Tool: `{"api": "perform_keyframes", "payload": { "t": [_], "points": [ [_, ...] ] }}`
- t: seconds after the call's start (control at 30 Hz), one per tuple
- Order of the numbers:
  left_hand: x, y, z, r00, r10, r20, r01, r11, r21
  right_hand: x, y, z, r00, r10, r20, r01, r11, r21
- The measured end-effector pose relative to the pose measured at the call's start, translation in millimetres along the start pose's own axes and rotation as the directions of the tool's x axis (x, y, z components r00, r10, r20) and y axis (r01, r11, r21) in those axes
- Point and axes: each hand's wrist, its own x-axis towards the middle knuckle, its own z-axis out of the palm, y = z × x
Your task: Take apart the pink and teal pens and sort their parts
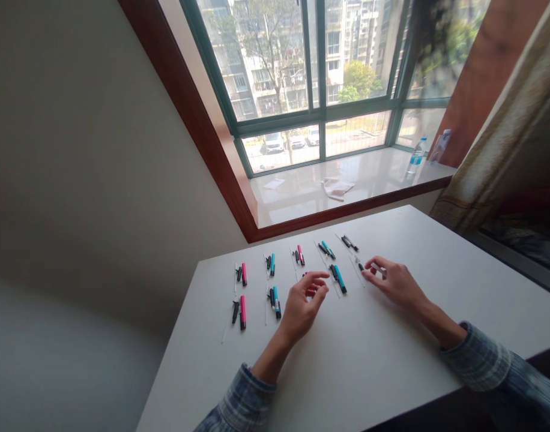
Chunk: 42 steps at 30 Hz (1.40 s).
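Taken-apart pens lie in two rows of small groups on the white table [365,354]. Each group has a thin white refill and short black parts, beside a pink pen barrel [243,312], a teal pen barrel [340,279] or a dark one. My left hand [301,305] hovers over the near row, fingers curved and apart, nothing visible in them; it partly hides a pink pen group. My right hand [394,282] is closed at the right end of that row, pinching a pale grey pen part [378,269]. A small black pen part [360,266] lies by its fingertips, near a thin refill [356,271].
Behind the table is a windowsill [293,207] with crumpled paper [337,188] and a plastic water bottle [417,156]. A wall [99,180] rises on the left, and a curtain [495,144] hangs at the right. The table's back right corner lies near the curtain.
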Motion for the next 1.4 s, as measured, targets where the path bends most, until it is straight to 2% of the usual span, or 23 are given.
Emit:
{"api": "perform_keyframes", "payload": {
  "t": [0.07,0.17,0.3,0.43,0.53,0.67,0.83,1.0,1.17,1.27,1.4],
  "points": [
    [-0.2,-0.4,-0.1,1.000,-0.010,0.004,0.010,0.999,-0.045,2.1,-6.3,-2.8,0.998,-0.041,-0.042,0.043,0.998,0.046],
    [0.5,-1.4,-0.1,1.000,-0.025,-0.003,0.025,0.992,-0.124,7.5,-22.3,-4.8,0.983,-0.176,-0.058,0.182,0.974,0.133],
    [2.8,-1.5,-3.5,0.996,-0.031,-0.079,0.017,0.984,-0.176,16.5,-48.4,4.0,0.960,-0.273,0.064,0.235,0.907,0.351],
    [6.0,-1.3,-13.1,0.984,-0.039,-0.176,0.003,0.980,-0.201,25.0,-70.9,18.6,0.885,-0.412,0.215,0.229,0.789,0.570],
    [7.6,-2.0,-20.6,0.978,-0.061,-0.202,0.010,0.970,-0.244,31.0,-82.1,23.6,0.847,-0.453,0.280,0.176,0.735,0.655],
    [6.9,-0.4,-25.1,0.967,-0.111,-0.229,0.034,0.948,-0.317,39.3,-86.1,22.5,0.851,-0.425,0.308,0.111,0.719,0.686],
    [4.8,1.3,-21.8,0.962,-0.184,-0.203,0.079,0.896,-0.437,48.3,-81.2,20.3,0.884,-0.364,0.294,0.047,0.694,0.719],
    [3.9,-1.3,-13.4,0.929,-0.351,-0.114,0.186,0.714,-0.675,50.7,-82.9,28.1,0.942,-0.264,0.205,-0.023,0.561,0.827],
    [3.3,0.8,-6.5,0.898,-0.439,0.028,0.286,0.534,-0.796,47.3,-90.3,35.8,0.970,-0.208,0.126,0.001,0.521,0.853],
    [2.7,3.8,-5.2,0.893,-0.446,0.067,0.304,0.484,-0.821,45.5,-92.3,34.9,0.979,-0.182,0.097,0.012,0.520,0.854],
    [2.8,6.0,-5.8,0.887,-0.456,0.072,0.312,0.476,-0.822,45.6,-90.8,30.1,0.990,-0.131,0.053,0.026,0.538,0.843]
  ]
}}
